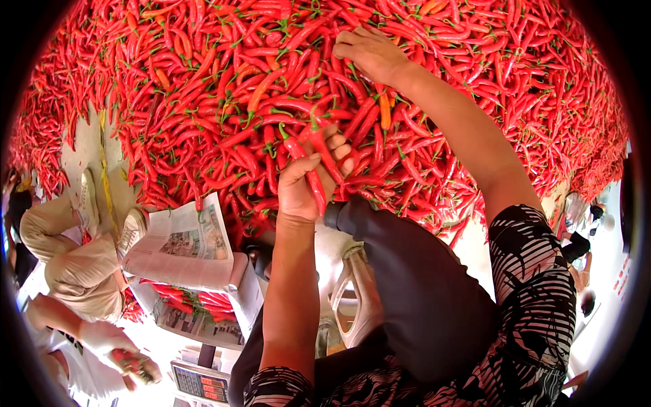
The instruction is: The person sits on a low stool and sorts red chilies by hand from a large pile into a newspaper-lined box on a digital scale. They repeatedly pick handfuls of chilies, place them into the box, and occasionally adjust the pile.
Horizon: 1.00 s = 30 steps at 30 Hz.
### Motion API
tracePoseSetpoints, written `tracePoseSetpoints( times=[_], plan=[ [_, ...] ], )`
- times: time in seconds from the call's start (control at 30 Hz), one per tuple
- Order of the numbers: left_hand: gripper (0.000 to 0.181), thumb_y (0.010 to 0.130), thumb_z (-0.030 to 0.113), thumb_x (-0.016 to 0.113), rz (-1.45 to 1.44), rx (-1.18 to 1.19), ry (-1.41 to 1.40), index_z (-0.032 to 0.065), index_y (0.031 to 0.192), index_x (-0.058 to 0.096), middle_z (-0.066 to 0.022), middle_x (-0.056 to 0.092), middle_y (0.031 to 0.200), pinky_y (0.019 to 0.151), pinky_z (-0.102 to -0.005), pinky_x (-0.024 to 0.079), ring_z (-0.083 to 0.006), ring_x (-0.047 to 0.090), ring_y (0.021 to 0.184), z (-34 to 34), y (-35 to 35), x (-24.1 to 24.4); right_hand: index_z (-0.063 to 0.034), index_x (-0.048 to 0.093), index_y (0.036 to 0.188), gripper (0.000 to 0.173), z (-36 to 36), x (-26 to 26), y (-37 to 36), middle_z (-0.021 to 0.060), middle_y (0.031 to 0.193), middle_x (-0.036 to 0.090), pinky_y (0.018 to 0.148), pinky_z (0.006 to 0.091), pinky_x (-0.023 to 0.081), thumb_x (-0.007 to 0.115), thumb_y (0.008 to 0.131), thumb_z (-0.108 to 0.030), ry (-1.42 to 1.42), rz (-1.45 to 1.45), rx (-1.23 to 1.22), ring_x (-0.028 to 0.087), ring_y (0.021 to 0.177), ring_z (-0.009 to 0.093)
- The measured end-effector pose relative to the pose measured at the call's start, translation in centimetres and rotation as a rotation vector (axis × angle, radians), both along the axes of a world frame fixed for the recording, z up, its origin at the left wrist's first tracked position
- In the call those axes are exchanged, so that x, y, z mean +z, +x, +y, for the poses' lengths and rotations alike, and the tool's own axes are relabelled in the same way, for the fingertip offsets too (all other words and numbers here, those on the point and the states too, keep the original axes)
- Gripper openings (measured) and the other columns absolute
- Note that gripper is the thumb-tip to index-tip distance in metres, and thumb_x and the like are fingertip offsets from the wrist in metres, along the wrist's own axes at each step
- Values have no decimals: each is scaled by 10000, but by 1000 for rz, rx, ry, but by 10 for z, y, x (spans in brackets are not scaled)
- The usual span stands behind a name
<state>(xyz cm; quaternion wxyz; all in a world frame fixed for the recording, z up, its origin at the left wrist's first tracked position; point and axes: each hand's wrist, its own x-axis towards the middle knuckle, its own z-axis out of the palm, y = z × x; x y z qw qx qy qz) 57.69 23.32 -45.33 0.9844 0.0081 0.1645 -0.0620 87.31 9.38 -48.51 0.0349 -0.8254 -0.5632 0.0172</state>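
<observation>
A huge heap of red chili peppers with green stems (pixel 213 107) fills the upper part of the head view, with a few orange ones among them. My left hand (pixel 310 175), palm up with curled fingers, holds a couple of red chili peppers (pixel 305 163) just above the heap's near edge. Farther up and to the right, my right hand (pixel 371 53) reaches onto the heap with its fingers bent down. Its fingertips are partly hidden, so whether they grip a pepper does not show.
At lower left, a newspaper-lined box (pixel 190 300) holds red chilies in rows, beside a digital scale's panel (pixel 201 381). A person in beige trousers (pixel 86 264) sits at the far left, gloved hand holding chilies. A beige plastic stool (pixel 351 300) is near my knee. Others are at far right.
</observation>
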Motion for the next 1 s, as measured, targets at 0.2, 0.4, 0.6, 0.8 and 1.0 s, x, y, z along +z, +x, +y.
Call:
tracePoseSetpoints(
  times=[0.2,0.4,0.6,0.8,1.0],
  plan=[
    [491,1018,124,676,-1,25,24,-18,1469,545,-245,617,1451,1180,-574,499,-423,625,1352,2,-3,6,-124,662,1250,276,2,18,-14,40,1204,665,1065,447,496,728,983,-143,151,91,18,625,1218,238],
    [294,1101,143,624,219,55,374,-13,1351,638,-196,691,1343,1095,-512,573,-374,671,1298,5,-10,-18,-18,638,1243,338,4,68,-94,63,1014,705,714,310,606,659,1104,-325,536,1253,-516,695,832,127],
    [294,1073,122,696,222,-19,667,14,1337,624,-126,721,1216,917,-388,601,-216,718,1050,-10,3,3,-4,648,1276,259,9,59,-163,89,1017,724,647,315,611,663,1075,-166,278,1418,-552,717,761,136],
    [122,993,64,725,337,-139,1193,43,1107,685,-86,726,828,664,-369,578,-208,693,705,1,0,0,-84,723,1124,194,-18,45,-85,174,1060,746,880,510,585,613,1008,-193,391,560,-584,728,1008,403],
    [345,853,109,814,232,-356,2279,29,1143,647,-239,719,968,803,-527,571,-460,698,892,-4,19,11,28,669,1207,406,-21,16,-26,229,1111,756,960,529,587,645,1025,-334,-102,177,-584,739,1074,423]
  ],
)
